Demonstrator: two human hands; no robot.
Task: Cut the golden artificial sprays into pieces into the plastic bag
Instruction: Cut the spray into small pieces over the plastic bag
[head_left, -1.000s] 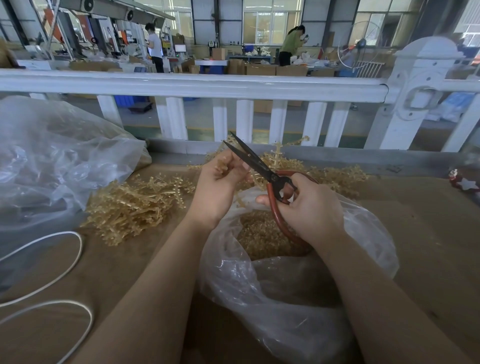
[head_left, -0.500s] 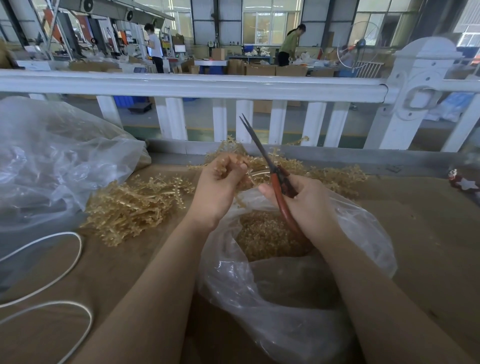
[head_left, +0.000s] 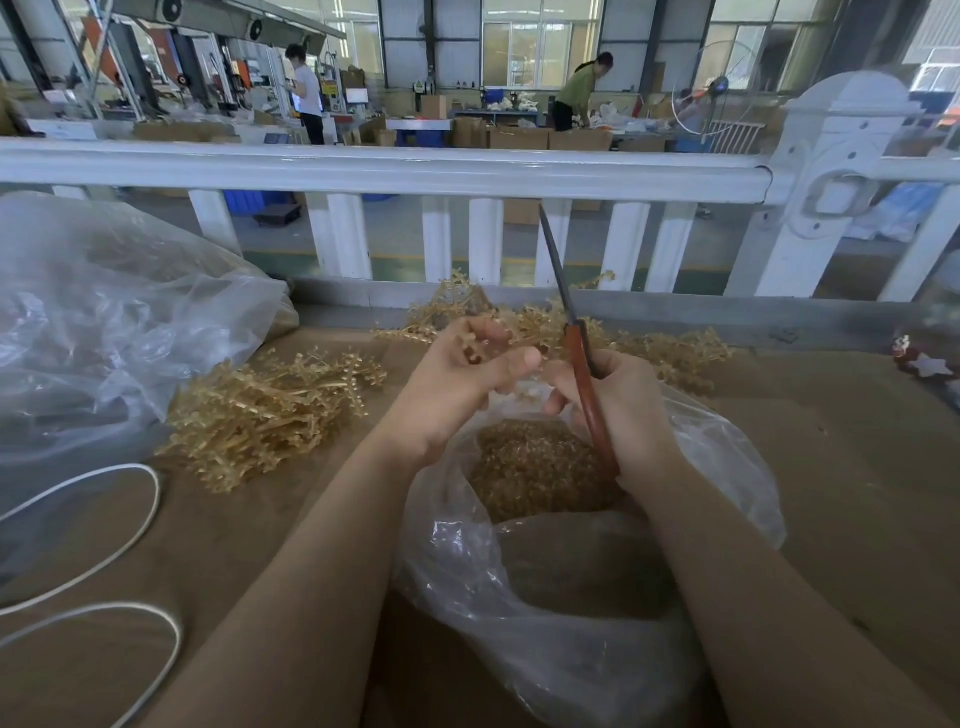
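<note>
A clear plastic bag stands open in front of me, with a heap of cut golden pieces inside. My right hand grips red-handled scissors above the bag; their blades are closed and point up and away. My left hand hovers over the bag's mouth with curled fingers pinching a small golden sprig. A pile of golden sprays lies to the left, and more golden sprays lie behind my hands.
A large clear bag bulges at the left. A white cord loops on the brown table. A white railing borders the far edge. A small red and white ornament sits at the right.
The scissor blades have closed and swung upright from pointing left. My left hand has dropped slightly and turned over the bag's mouth.
</note>
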